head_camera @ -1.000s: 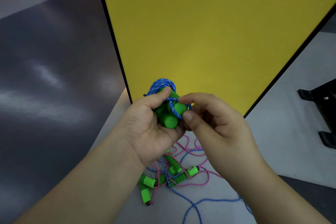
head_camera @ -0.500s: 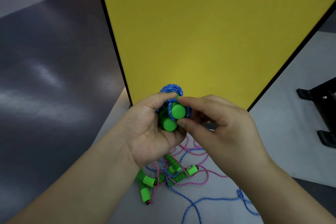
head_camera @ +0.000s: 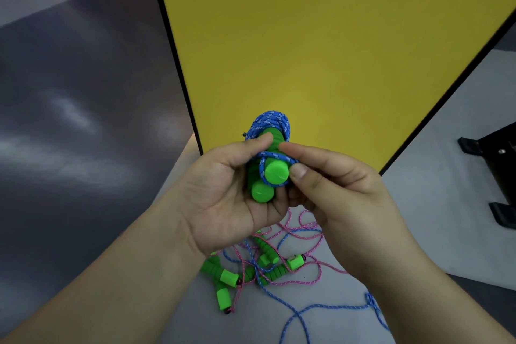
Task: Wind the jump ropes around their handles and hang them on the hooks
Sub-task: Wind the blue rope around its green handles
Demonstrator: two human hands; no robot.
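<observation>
My left hand grips two green handles held side by side, their round ends facing me. A blue jump rope is wound in a thick coil round the far part of the handles. One blue loop circles the end of the upper handle. My right hand pinches that loop between thumb and forefinger at the handle's right side. No hooks are in view.
On the grey floor below lies a tangle of pink and blue ropes with several green handles. A loose blue rope trails right. A yellow panel stands just ahead. Black stand feet sit at the right.
My right hand has drawn a blue loop over the end of the upper handle and shifted slightly right. The bundle has risen a little in my left hand.
</observation>
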